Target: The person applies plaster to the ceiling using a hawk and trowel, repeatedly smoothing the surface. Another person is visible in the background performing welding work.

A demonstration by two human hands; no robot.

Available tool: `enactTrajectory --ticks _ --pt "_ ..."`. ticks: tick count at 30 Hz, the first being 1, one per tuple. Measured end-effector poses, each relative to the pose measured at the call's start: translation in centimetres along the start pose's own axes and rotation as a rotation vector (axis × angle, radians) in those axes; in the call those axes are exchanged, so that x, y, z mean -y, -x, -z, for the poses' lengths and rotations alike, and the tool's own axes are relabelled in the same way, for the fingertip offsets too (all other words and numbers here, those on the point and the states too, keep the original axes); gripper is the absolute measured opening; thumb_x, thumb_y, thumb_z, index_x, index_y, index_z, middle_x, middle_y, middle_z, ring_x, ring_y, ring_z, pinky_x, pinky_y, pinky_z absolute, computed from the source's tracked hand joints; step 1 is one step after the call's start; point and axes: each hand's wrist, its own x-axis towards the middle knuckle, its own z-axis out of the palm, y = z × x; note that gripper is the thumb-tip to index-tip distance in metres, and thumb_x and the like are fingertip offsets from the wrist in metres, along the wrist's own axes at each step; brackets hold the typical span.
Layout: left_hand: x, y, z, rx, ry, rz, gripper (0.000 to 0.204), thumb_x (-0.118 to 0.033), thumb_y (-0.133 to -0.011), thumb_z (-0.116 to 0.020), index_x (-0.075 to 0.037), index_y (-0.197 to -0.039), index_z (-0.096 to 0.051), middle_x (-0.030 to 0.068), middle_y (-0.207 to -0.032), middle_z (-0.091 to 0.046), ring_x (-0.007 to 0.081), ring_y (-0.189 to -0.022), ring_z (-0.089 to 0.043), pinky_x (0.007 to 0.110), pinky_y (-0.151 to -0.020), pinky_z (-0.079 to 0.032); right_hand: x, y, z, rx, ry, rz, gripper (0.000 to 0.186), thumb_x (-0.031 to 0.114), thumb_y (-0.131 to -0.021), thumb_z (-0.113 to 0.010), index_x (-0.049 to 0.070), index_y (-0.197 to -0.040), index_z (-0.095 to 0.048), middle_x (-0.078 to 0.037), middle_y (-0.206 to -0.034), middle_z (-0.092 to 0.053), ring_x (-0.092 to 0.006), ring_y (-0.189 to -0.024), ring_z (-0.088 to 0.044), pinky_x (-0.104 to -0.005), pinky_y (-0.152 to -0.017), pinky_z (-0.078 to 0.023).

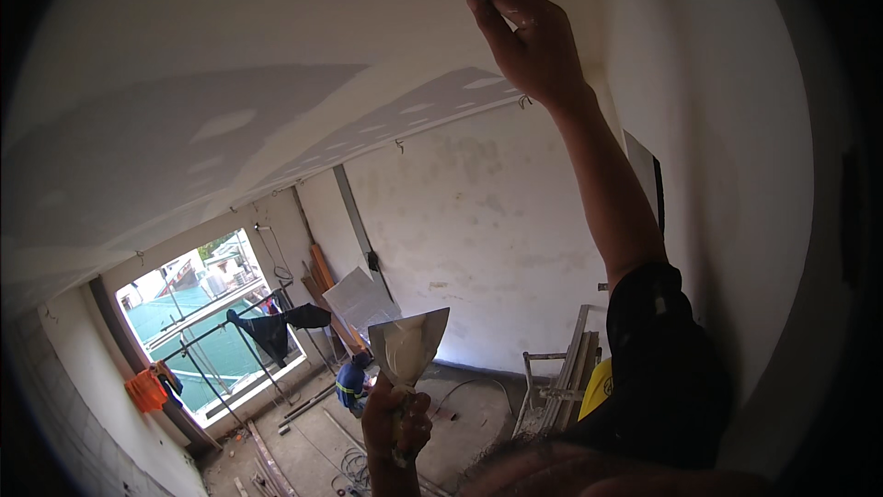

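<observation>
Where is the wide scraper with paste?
In the head view, the wide scraper is low, slightly left of centre, held by the left hand, below the raised right hand.

Your single head-worn fisheye view looks from close under the ceiling [276, 19] across to the far wall [487, 230], taking in the floor [478, 410] well below.

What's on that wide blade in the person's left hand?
On the visible face of the wide blade, pale paste covers the middle, with greyer metal at the sides. The other face is turned away, so anything on it is hidden.
</observation>
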Motion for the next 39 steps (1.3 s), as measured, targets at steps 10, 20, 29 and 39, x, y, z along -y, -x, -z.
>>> enactTrajectory --ticks 10,20,29,39 --pt "0.2 -0.1 0.6 0.095 0.025 0.002 0.056 -0.012 -0.098 -0.039 -0.007 -0.151 -0.021 0.0218 -0.085 -0.051 0.0140 -0.038 -0.040 0.025 -0.030 -0.039 -0.5 1.3 -0.3 -0.070 0.107 0.141 0.027 0.011 -0.099 -0.061 0.010 -0.124 -0.068 -0.012 -0.124 -0.069 -0.0215 -0.110 -0.068 -0.0332 -0.095 -0.055" --pt "-0.1 0.0 1.2 0.128 0.086 0.103 0.055 -0.019 -0.101 -0.038 -0.012 -0.152 -0.022 0.0185 -0.082 -0.051 0.0156 -0.039 -0.043 0.026 -0.031 -0.041 3.8 8.8 1.5 -0.013 -0.567 -0.574 0.022 0.014 -0.096 -0.068 0.002 -0.115 -0.070 0.000 -0.103 -0.071 -0.0050 -0.089 -0.061 -0.0230 -0.077 -0.049" --pt "0.1 -1.0 -1.5 0.126 0.196 0.187 0.057 -0.015 -0.097 -0.038 -0.019 -0.153 -0.024 0.0247 -0.083 -0.053 0.0183 -0.043 -0.047 0.024 -0.029 -0.038 7.6 28.7 -1.9 0.338 -1.278 -1.028 0.016 0.002 -0.094 -0.068 -0.001 -0.109 -0.073 -0.007 -0.099 -0.074 -0.0094 -0.090 -0.065 -0.0256 -0.082 -0.054" --pt "-0.5 -2.0 -0.2 0.211 0.098 0.144 0.063 -0.008 -0.094 -0.039 -0.016 -0.153 -0.022 0.0296 -0.089 -0.057 0.0186 -0.040 -0.045 0.025 -0.028 -0.040 5.5 27.9 0.2 0.783 -0.937 -0.706 0.027 0.007 -0.097 -0.061 0.006 -0.123 -0.069 -0.012 -0.123 -0.070 -0.0263 -0.122 -0.063 -0.0407 -0.106 -0.050"
